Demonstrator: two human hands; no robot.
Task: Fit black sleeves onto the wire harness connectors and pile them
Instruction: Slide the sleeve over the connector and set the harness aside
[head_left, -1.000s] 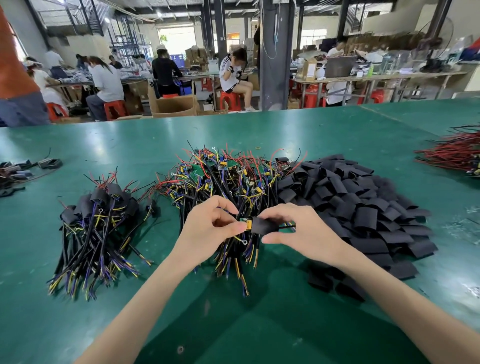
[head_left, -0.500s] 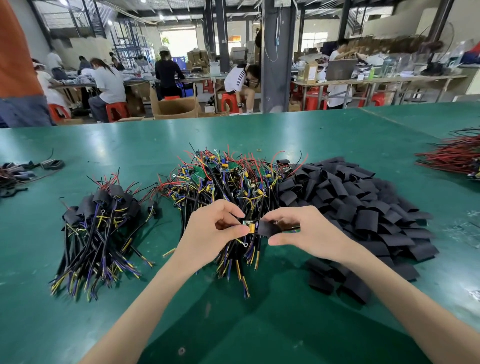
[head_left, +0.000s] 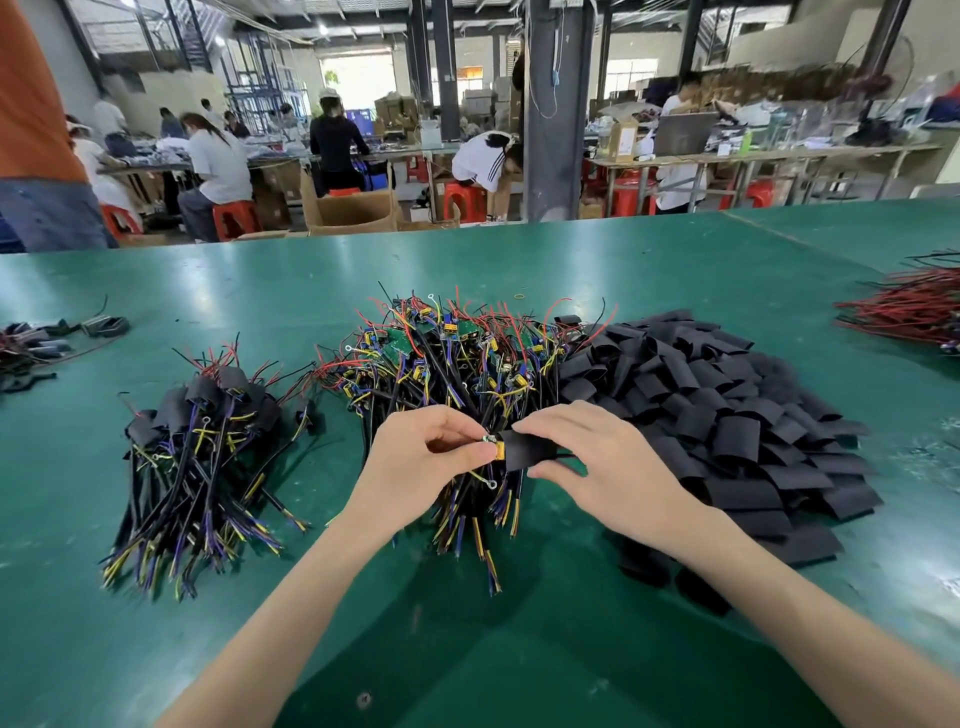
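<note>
My left hand (head_left: 415, 462) pinches the end of a wire harness connector (head_left: 492, 448), a small yellow and green part with wires hanging down. My right hand (head_left: 597, 462) pinches a black sleeve (head_left: 524, 451) that covers most of the connector. Behind my hands lies a heap of bare harnesses (head_left: 457, 358) with green boards and coloured wires. To the right spreads a big heap of loose black sleeves (head_left: 727, 415). On the left sits a pile of sleeved harnesses (head_left: 202, 457).
The green table (head_left: 467, 649) stretches all around. A bundle of red wires (head_left: 909, 306) lies at the far right, and some dark parts (head_left: 41, 343) at the far left. Several people work at benches beyond the table's far edge.
The black sleeve has slid further left over the connector, so less of the yellow end shows. Both hands stay close together above the bare harnesses.
</note>
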